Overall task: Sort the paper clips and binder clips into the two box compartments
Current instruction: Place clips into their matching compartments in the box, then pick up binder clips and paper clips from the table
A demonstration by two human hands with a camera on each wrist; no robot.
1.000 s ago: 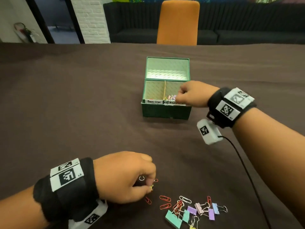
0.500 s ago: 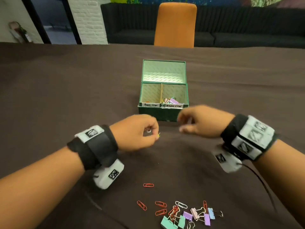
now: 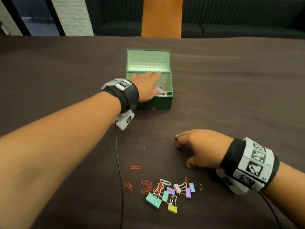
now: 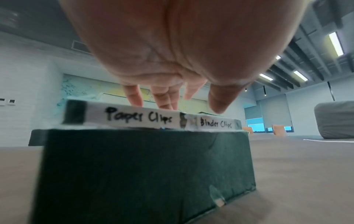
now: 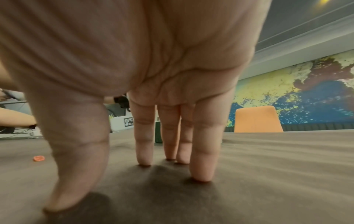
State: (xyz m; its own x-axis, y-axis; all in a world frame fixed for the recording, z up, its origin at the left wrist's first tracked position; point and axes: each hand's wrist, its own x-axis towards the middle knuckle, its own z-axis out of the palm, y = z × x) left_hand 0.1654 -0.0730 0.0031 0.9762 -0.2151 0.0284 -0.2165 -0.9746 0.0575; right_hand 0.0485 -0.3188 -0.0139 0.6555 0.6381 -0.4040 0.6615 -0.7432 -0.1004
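The green box stands open mid-table, its front labelled "Paper Clips" and "Binder Clips". My left hand reaches over its left, paper-clip side with fingers straight and spread, and nothing shows in them. It hides that compartment; pastel binder clips show in the right one. My right hand rests on the cloth nearer me, its straight fingertips touching the table and holding nothing. Loose red paper clips and pastel binder clips lie in a pile at the near edge.
The box lid stands upright behind the compartments. An orange chair sits at the table's far side. Cables from both wrist cameras trail over the dark cloth toward me.
My left hand has moved from in front of the box to over its paper-clip side and opened. My right hand has drawn back and come down onto the cloth.
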